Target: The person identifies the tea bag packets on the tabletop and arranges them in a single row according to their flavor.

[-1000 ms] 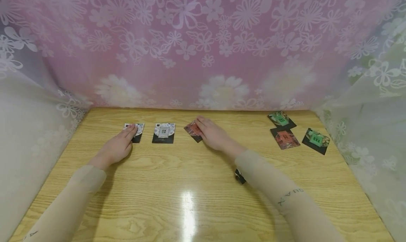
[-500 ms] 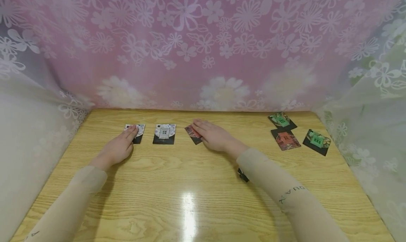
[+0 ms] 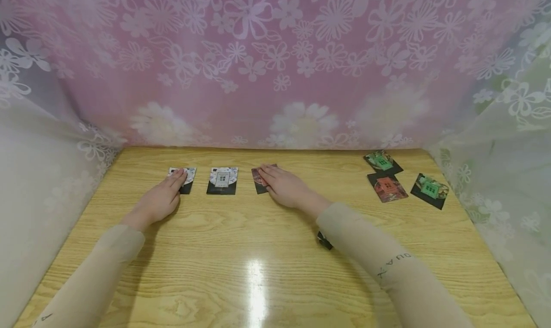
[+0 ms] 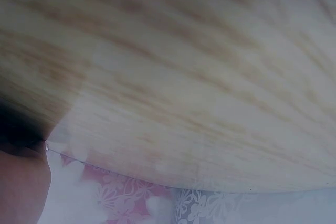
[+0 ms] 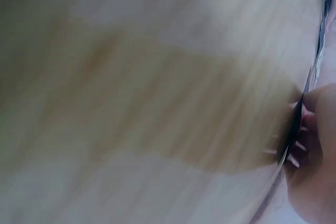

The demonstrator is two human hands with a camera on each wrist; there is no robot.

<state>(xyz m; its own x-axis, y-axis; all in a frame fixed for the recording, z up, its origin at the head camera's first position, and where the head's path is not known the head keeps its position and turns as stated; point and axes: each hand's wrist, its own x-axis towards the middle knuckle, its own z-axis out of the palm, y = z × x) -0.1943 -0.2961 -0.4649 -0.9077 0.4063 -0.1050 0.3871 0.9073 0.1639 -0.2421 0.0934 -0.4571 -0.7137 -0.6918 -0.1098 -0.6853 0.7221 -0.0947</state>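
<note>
In the head view my left hand (image 3: 156,201) rests with straight fingers on a white-and-black flat packet (image 3: 187,188) at the left of a row. Beside it lies a second white-and-black packet (image 3: 222,180), untouched. My right hand (image 3: 287,188) presses extended fingers on a red-and-black packet (image 3: 257,179), covering much of its right side. This red packet lies nearly square with the row. At the edge of the left wrist view, part of the left hand (image 4: 23,187) shows; the right wrist view catches the right hand (image 5: 317,150) low over the wood.
Two green-labelled packets, one far (image 3: 382,161) and one near the right edge (image 3: 429,190), lie with another red packet (image 3: 388,188). A dark packet (image 3: 325,241) is mostly hidden under the right sleeve. Floral curtains (image 3: 284,70) enclose the wooden table (image 3: 206,261).
Under my right fingers the red packet has turned from a slant to nearly straight, and that hand has shifted slightly left. My left hand stays in place.
</note>
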